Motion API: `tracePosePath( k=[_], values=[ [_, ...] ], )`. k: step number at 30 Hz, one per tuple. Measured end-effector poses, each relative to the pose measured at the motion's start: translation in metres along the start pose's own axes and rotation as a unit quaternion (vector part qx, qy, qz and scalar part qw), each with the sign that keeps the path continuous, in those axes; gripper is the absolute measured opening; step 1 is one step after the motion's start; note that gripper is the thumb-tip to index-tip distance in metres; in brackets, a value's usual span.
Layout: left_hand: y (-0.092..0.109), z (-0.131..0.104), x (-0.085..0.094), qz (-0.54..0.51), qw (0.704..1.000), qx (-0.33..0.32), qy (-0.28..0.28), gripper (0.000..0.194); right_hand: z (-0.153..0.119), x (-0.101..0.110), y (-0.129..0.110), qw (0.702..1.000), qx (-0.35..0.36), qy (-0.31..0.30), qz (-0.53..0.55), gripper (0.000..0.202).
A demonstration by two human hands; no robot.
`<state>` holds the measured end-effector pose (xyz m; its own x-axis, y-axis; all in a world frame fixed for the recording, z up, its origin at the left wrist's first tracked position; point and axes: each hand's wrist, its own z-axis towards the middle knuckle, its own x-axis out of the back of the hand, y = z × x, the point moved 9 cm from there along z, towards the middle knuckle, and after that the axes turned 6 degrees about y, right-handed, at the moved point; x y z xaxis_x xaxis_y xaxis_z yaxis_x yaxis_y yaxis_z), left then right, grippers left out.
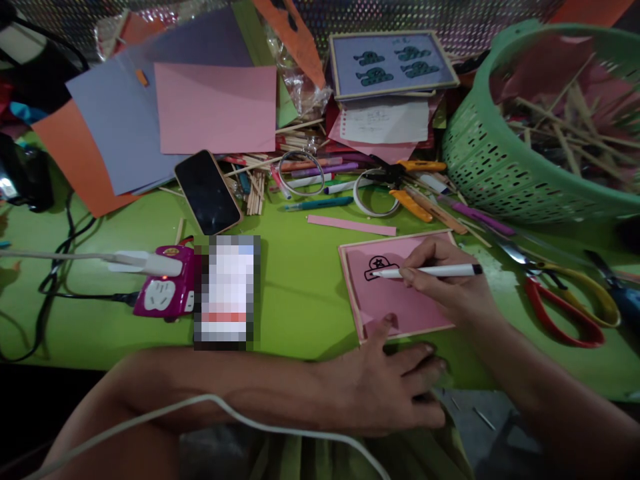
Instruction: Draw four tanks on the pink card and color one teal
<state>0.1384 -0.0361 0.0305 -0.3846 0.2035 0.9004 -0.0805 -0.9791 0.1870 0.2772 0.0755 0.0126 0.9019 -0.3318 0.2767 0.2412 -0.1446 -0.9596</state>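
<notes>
Right hand (pixel 445 280) pinches a white marker (pixel 440 271), tip at the black hat-like doodle with a star (pixel 379 264) on the pink framed card (pixel 364 297), near right on the green table (pixel 295 267). Left hand (pixel 400 383) loosely spread, thumb on card's near edge. Step looks like outlining; next move probably calls for a steady card, light strokes. No brand readable; handwriting on far notebook sheet (pixel 385 122) and purple framed card (pixel 394 65) too small; left power strip's (pixel 186 288) sticker (pixel 171 251) illegible.

Remotely I count two hands (pixel 395 380) at 4 and 5 o'clock; one held marker (pixel 455 270); one dark-screened phone (pixel 207 193) at 10; four dark drawings (pixel 376 77) at 1; one green basket (pixel 493 157) at 2.
</notes>
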Motion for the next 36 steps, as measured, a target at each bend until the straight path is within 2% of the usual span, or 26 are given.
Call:
tracePosePath(
  k=[13,19,26,30,36],
  values=[
    [0.0,0.001,0.0,0.003,1.0,-0.011,-0.013,0.022,0.0,-0.002,0.0,1.0,-0.005,-0.012,0.002,0.02],
    [0.0,0.0,0.0,0.003,1.0,0.002,-0.001,0.02,0.0,-0.001,0.001,1.0,-0.011,-0.009,0.006,0.027],
    [0.001,0.0,-0.002,-0.011,1.0,-0.008,-0.012,0.02,0.004,0.009,0.008,0.999,-0.017,0.011,0.044,0.025],
    [0.001,0.0,-0.005,-0.012,1.0,-0.006,-0.028,0.02,0.004,0.008,0.007,0.999,-0.026,0.01,0.044,0.024],
    [0.0,0.0,-0.003,-0.015,1.0,-0.002,-0.02,0.019,0.002,0.005,0.004,0.999,-0.026,-0.001,0.03,0.023]
  ],
)
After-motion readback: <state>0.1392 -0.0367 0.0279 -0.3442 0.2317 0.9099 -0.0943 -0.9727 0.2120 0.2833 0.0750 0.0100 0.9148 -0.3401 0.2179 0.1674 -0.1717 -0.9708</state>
